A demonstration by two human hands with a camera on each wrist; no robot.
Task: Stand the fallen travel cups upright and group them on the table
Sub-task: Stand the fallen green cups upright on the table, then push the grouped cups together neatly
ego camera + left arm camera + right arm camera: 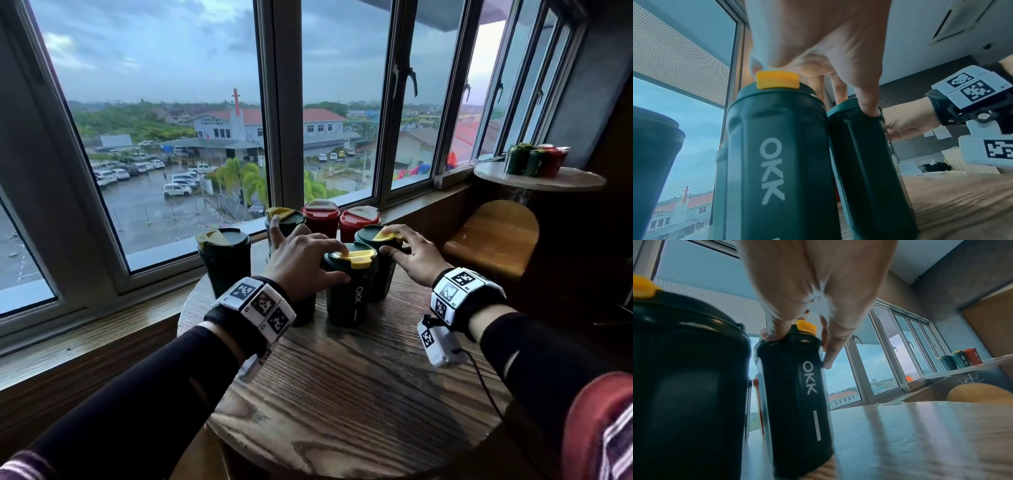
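Note:
Several travel cups stand upright at the back of the round wooden table (342, 394): green ones with yellow flaps (224, 260) (284, 219) and two red ones (320, 216) (359, 219). My left hand (329, 263) pinches the lid rim of the front green OKK cup (349, 294), index on top, thumb on its side. Under that palm stands another green cup (777, 162), mostly hidden in the head view. My right hand (400, 245) grips the lid of the green cup behind (376, 240), thumb and fingers on either side (795, 394). The two held cups touch.
The window sill (411, 202) runs just behind the cups. At the right stands a rounded wooden seat (493, 240), and beyond it a second small round table (575, 181) carrying green and red cups (537, 161).

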